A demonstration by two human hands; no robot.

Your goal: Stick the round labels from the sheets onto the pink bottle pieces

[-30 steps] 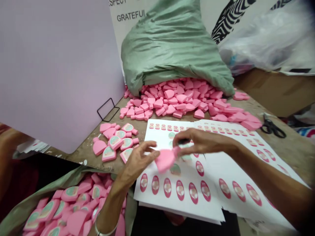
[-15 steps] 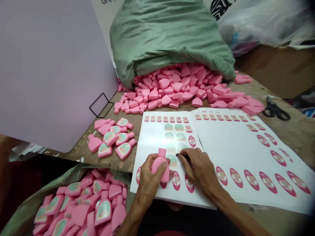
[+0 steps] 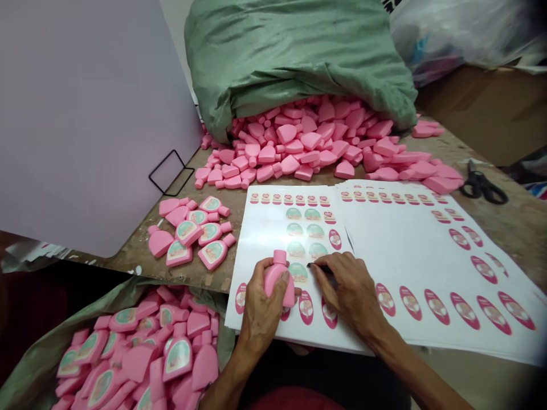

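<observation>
Lowered since the earlier frame: pink plastic bottle (image 3: 278,283), neck up, now gripped by its body in my closed left hand (image 3: 261,304) over the label sheet (image 3: 273,225). Judged light, stiff, smooth; hold the body, not the neck. My right hand (image 3: 347,290) pinches a small dark tool (image 3: 317,267) alongside. Labelled bottles (image 3: 190,232) lie left.

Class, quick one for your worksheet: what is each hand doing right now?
Left hand: closed, holding a pink bottle.
Right hand: closed, pinching a small dark tool just above the sticker sheet.
</observation>
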